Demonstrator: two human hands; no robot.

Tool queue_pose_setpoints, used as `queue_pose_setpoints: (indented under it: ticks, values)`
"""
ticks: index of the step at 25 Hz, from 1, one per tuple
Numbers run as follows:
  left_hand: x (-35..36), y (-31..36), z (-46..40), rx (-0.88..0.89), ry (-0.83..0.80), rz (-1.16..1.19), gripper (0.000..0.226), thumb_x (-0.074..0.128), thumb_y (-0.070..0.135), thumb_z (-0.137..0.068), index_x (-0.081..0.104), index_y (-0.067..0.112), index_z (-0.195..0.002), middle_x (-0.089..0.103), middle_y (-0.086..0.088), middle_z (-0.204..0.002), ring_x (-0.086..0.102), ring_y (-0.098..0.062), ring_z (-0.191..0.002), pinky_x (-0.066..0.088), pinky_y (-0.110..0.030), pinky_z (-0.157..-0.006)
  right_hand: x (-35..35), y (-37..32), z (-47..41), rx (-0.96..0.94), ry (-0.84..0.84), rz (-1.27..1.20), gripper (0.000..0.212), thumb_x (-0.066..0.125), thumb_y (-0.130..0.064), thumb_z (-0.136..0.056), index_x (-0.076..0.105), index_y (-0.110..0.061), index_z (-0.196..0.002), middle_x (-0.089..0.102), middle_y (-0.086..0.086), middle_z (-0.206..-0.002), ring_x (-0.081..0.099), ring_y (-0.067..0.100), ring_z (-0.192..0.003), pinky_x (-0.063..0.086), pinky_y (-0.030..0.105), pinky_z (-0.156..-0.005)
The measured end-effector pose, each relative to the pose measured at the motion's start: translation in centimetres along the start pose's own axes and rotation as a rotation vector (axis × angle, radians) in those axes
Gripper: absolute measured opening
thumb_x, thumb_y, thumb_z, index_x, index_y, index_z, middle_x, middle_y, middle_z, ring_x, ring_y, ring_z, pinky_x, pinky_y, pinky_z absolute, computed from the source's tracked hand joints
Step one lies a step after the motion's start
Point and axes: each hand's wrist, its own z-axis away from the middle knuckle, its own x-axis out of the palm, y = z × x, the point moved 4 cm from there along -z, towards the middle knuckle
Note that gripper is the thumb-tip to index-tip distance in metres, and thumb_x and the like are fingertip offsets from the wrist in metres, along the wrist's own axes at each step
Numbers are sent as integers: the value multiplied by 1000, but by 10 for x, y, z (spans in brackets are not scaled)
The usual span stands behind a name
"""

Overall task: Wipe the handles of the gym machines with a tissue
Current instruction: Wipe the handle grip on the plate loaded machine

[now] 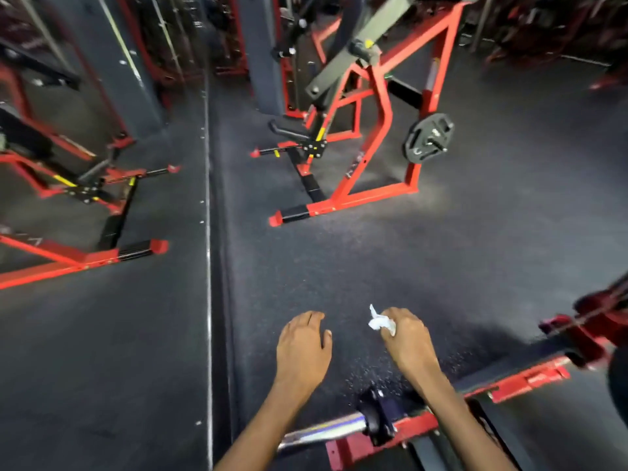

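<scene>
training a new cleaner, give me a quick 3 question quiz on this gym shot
1. True or false: the right hand grips a white tissue.
2. What does the left hand hold?
A. a spray bottle
B. nothing, its fingers hang loosely
C. the chrome bar
3. Fill in: the black weight plate hangs on the ____-framed machine ahead.

Key
1. True: the tissue is bunched in that hand, above the dark floor.
2. B: the chrome bar lies below the forearms, untouched by either hand.
3. red
</scene>
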Motion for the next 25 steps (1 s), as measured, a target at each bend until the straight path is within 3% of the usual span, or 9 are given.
queue_pose_setpoints:
  ticks: [8,14,25]
  values:
    - [-65,-125,-45,-157,71,-38,42,40,30,-101,45,17,-141,50,2,-141,44,-15,-130,29,-28,-112,68,-127,-72,-142,-80,14,16,59,-15,-86,65,-12,-100,61,7,-99,59,27,-91,43,33,-74]
    - [-102,-169,-63,-144,121,-105,39,39,29,-101,47,18,-137,50,4,-137,42,-14,-129,26,-27,-108,94,-196,-108,-260,-174,71,15,55,-19,-87,64,-13,-96,60,6,-99,59,26,-91,41,31,-70]
    - [-160,-232,-122,-218,160,-161,36,39,29,-100,51,15,-130,54,-1,-131,48,-20,-122,30,-30,-103,117,-301,-158,-348,-123,71,18,56,-19,-86,63,-10,-99,61,10,-102,58,31,-96,43,35,-77]
